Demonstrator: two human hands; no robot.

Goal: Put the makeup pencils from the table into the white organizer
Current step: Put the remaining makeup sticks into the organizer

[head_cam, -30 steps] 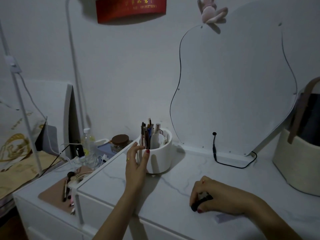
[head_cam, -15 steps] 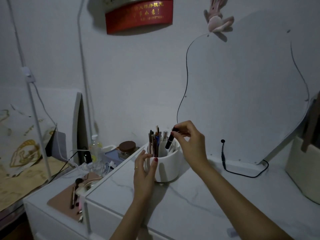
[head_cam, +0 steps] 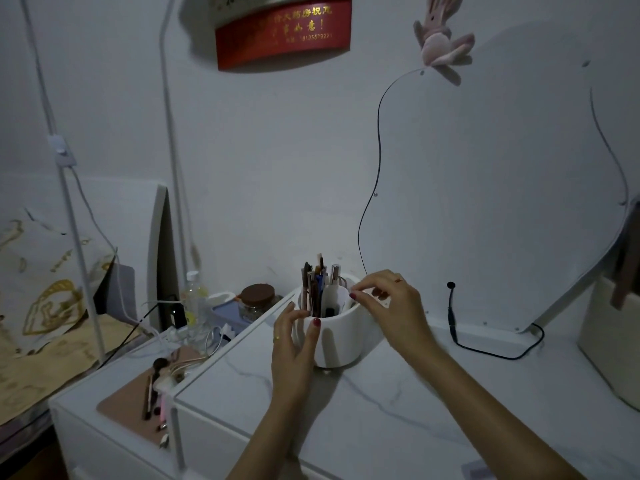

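Note:
A round white organizer (head_cam: 341, 336) stands on the marble-patterned table (head_cam: 398, 410), holding several upright makeup pencils (head_cam: 313, 287). A short dark pencil (head_cam: 329, 311) sits low inside it, its top just showing. My left hand (head_cam: 294, 344) cups the organizer's left wall with thumb and fingers. My right hand (head_cam: 389, 301) hovers at the organizer's right rim, fingertips pinched loosely together with nothing visible between them.
A curved mirror (head_cam: 502, 188) leans on the wall behind, with a black cable (head_cam: 485, 351) trailing across the table. A beige bag (head_cam: 609, 341) stands at the right edge. Left and lower, a side cabinet holds a brown tray with brushes (head_cam: 152, 386), a jar (head_cam: 258, 299) and a bottle (head_cam: 194, 299).
My right hand carried the dark pencil from the table up to the organizer, lowered it in and let go. My left hand stayed on the organizer's side.

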